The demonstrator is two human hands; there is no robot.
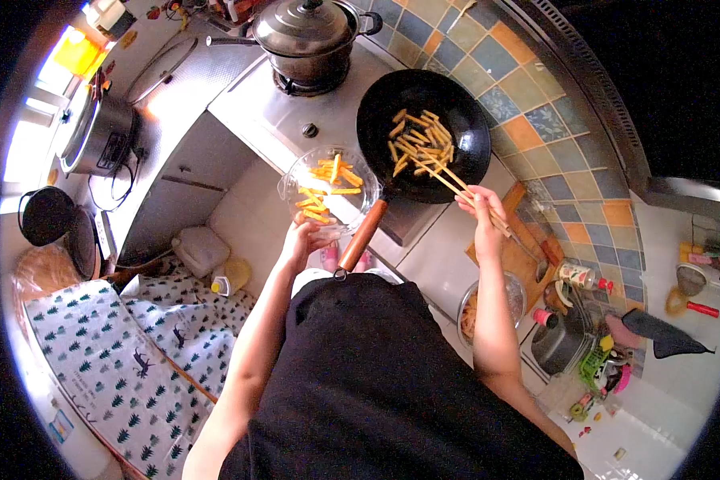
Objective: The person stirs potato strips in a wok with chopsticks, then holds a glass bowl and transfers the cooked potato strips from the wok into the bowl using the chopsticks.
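My left hand point(306, 238) grips the near edge of a clear glass bowl point(362, 166), with thick golden fries point(326, 192) inside it. The bowl is held just left of a black wok point(470, 164) on the stove. More fries point(426, 138) lie in the bottom of the wok. Wooden chopsticks point(448, 180) are pinched in my right hand point(483, 214) at the wok's right rim, their tips among those fries. The wok's brown wooden handle point(363, 236) points back towards my body, between both arms.
A lidded steel pot point(306, 48) stands on the back burner. By my right forearm are a cutting board point(496, 232), a bowl of pale food point(510, 290) and a sink point(558, 346). An electric cooker point(104, 136) sits at left, near a patterned cloth point(112, 360).
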